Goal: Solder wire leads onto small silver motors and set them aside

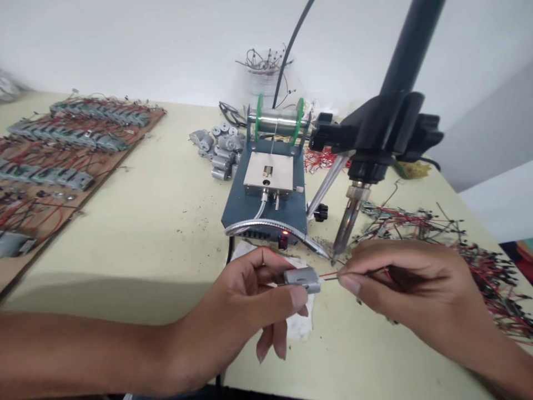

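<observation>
My left hand (254, 294) pinches a small silver motor (303, 278) between thumb and fingers, just above a white cloth (297, 322). My right hand (400, 280) pinches a thin red wire (330, 274) whose end meets the motor's terminal. Both sit right below the tip of a soldering iron (348, 222) held in a black clamp (375, 139). A metal solder-feed tube (270, 225) curves from the blue machine (266, 189) towards the same spot.
A green-flanged solder spool (277, 119) tops the blue machine. Loose silver motors (219, 150) lie behind it on the left. A brown board (62, 161) with rows of wired motors fills the left side. A heap of red and black wires (478, 261) covers the right.
</observation>
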`<state>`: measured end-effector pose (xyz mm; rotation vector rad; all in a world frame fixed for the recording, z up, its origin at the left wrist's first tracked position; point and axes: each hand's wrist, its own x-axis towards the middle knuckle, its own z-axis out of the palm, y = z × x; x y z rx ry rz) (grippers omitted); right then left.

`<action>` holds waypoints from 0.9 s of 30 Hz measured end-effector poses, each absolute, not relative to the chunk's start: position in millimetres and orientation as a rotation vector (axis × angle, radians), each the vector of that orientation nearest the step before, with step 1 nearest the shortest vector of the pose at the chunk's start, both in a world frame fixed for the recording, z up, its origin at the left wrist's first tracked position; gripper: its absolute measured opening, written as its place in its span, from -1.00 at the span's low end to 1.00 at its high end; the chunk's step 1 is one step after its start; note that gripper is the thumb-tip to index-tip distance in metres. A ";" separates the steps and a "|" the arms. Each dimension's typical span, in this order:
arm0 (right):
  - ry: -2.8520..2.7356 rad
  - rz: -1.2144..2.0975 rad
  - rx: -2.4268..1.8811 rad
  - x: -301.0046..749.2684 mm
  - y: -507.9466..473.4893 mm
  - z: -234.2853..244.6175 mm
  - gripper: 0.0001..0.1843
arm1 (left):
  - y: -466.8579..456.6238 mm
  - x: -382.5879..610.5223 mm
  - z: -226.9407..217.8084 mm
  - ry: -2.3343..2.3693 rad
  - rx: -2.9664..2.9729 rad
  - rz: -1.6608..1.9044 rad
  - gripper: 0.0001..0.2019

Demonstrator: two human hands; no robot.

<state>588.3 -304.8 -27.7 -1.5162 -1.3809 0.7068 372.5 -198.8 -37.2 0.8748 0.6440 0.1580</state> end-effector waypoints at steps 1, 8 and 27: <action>-1.357 0.711 -1.516 587.4 -304.2 -26.2 -0.91 | -197.5 372.7 -34.9 0.640 0.879 0.162 -0.70; -1.247 0.688 -1.522 582.9 -297.5 -20.6 -0.91 | -188.9 376.0 -26.1 0.594 0.867 0.220 -0.70; -1.169 0.700 -1.502 577.2 -295.4 -11.9 -0.81 | -187.2 374.4 -20.5 0.519 0.798 0.190 -0.74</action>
